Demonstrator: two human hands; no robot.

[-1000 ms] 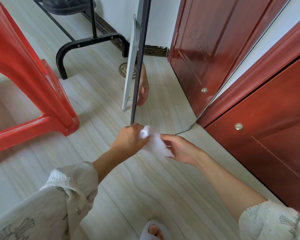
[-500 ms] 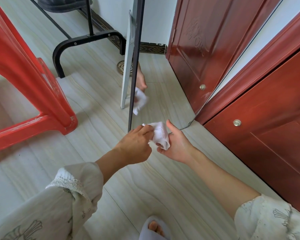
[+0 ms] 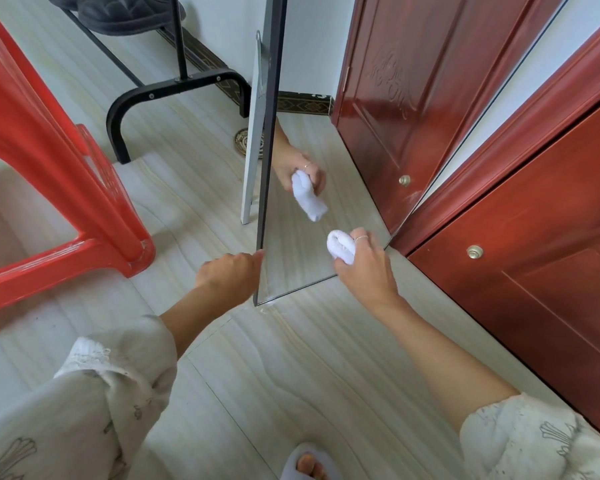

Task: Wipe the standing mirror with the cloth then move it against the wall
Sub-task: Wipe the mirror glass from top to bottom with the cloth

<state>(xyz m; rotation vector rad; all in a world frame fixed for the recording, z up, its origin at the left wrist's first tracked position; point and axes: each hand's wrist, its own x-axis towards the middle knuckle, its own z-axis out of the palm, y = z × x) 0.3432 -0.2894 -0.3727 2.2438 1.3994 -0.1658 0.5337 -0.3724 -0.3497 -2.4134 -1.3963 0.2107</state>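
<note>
The right hand (image 3: 368, 271) curls its fingers round the bunched white cloth (image 3: 342, 247), which sits at the lower glass of the standing mirror (image 3: 298, 244), apparently touching it. The left hand (image 3: 227, 277), fingers curled, grips the mirror's dark left edge near the floor. The mirror's long axis rises up and away from both hands, so the unwiped glass likely lies above the cloth.

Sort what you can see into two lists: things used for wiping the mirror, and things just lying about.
Used for the job: standing mirror, white cloth, right hand, left hand.

Just lying about: red plastic stool, black rack, red door.
</note>
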